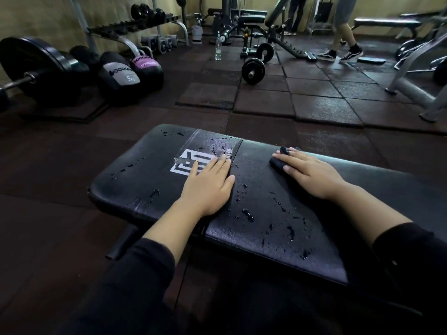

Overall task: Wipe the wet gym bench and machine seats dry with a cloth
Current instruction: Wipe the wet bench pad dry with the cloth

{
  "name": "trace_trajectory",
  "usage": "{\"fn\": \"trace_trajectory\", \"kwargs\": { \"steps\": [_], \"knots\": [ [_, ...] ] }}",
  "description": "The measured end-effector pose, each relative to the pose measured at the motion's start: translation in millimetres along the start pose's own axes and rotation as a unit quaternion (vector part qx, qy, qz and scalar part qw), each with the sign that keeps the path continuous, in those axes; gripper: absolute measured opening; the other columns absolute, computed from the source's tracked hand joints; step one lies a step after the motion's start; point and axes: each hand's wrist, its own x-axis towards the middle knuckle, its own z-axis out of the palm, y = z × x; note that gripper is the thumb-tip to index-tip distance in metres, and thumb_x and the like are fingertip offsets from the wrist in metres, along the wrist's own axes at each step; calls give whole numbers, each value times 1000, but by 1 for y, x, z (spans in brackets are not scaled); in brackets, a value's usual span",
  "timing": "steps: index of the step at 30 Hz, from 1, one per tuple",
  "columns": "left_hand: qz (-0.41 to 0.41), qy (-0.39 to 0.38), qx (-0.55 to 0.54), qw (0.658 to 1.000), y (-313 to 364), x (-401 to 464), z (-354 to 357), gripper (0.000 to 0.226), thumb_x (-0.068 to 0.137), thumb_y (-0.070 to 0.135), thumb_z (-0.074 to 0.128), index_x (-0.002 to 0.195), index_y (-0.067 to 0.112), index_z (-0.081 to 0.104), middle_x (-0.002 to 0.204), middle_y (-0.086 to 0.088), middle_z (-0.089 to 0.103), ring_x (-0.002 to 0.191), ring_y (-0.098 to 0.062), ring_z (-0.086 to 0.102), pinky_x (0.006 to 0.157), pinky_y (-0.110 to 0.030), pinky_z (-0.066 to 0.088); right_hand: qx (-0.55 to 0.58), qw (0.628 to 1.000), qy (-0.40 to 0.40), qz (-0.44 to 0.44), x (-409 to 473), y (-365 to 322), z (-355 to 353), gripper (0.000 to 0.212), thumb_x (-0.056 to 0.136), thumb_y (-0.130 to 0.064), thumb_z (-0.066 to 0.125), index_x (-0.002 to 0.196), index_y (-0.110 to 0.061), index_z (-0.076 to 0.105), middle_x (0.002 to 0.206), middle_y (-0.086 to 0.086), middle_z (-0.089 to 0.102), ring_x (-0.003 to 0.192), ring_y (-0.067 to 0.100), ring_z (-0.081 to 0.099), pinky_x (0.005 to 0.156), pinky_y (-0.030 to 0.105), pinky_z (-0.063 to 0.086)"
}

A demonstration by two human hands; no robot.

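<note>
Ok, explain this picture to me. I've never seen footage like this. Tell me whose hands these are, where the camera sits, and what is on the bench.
There is no machine here. A person wears a wide-angle camera on the head, looking forward and down, so the two arms reaching in from the bottom are their own. They are at a black padded bench in a gym. Water drops are scattered over its pad, mostly near the person and around the white logo. The left hand lies flat on the pad, fingers straight, holding nothing. The right hand presses a dark cloth flat against the pad. Behind are weights, a bottle on the floor, and another person's legs.
</note>
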Motion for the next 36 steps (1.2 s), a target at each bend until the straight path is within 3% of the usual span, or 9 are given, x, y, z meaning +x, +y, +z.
{"fn": "trace_trajectory", "kwargs": {
  "steps": [4, 8, 14, 19, 23, 25, 30, 33, 36],
  "knots": [
    [-8, 8, -4, 1000, -1, -26, 3, 55, 104, 40, 15, 155, 24, 3, 161, 13, -2, 147, -2, -7, 120, -38, -7, -5, 999, 3, 33, -16, -22, 2, 44, 102, -35, 29, 146, -36, 25, 156, -7, 20, 145, 8, 7, 114, 22, 1],
    [-12, 16, -5, 1000, -1, -33, 4, 55, 104, 41, 16, 155, 25, 5, 161, 14, -1, 147, -2, -6, 120, -37, -6, 16, 1000, 0, 13, -57, -36, 10, 45, 101, -36, 27, 146, -38, 23, 155, -14, 18, 144, 4, 2, 116, 22, -2],
    [-11, 17, -8, 1000, -1, -34, 4, 54, 104, 41, 16, 155, 25, 7, 161, 13, 1, 147, -2, -4, 121, -39, -5, 22, 999, 6, 33, -83, -44, 9, 44, 100, -39, 27, 144, -45, 23, 153, -21, 17, 143, -1, 2, 116, 21, 1],
    [-14, 24, -10, 1000, 0, -32, 5, 54, 104, 41, 18, 155, 26, 10, 161, 14, 4, 147, -2, -1, 120, -38, -3, -20, 998, 15, 59, -72, -72, 18, 45, 101, -40, 24, 146, -38, 23, 155, -13, 21, 145, 9, 7, 119, 34, 6],
    [-10, 36, -14, 999, -2, -33, 6, 54, 104, 41, 20, 155, 26, 12, 161, 13, 6, 147, -2, 0, 120, -37, -2, -68, 995, 53, -41, -99, -107, 37, 48, 98, -38, 25, 142, -27, 39, 145, -3, 43, 139, 20, 32, 113, 43, 30],
    [-9, 38, -16, 999, -3, -33, 5, 54, 104, 41, 21, 155, 26, 13, 161, 13, 7, 147, -2, 1, 120, -36, -2, -84, 992, 60, -75, -121, -103, 41, 47, 97, -37, 28, 139, -25, 43, 141, -4, 48, 135, 20, 39, 109, 40, 35],
    [-9, 39, -19, 999, -3, -32, 6, 54, 104, 41, 21, 155, 26, 13, 161, 13, 7, 147, -2, 1, 120, -37, -2, -95, 994, 33, -43, -144, -63, 27, 51, 97, -42, 20, 142, -26, 40, 144, -3, 44, 138, 16, 33, 113, 32, 22],
    [-8, 44, -16, 999, -2, -32, 6, 54, 104, 41, 21, 155, 26, 14, 161, 13, 8, 147, -3, 2, 121, -38, -1, -64, 997, 17, 28, -122, -52, 18, 49, 100, -44, 19, 146, -30, 28, 152, -6, 30, 144, 10, 15, 116, 26, 4],
    [-8, 49, -18, 999, -2, -32, 7, 53, 104, 41, 22, 155, 26, 15, 161, 13, 9, 147, -3, 3, 121, -39, 0, -65, 994, 23, 84, -85, -64, 21, 49, 101, -36, 25, 148, -25, 22, 156, 0, 21, 146, 15, 7, 117, 31, -1]
  ]
}}
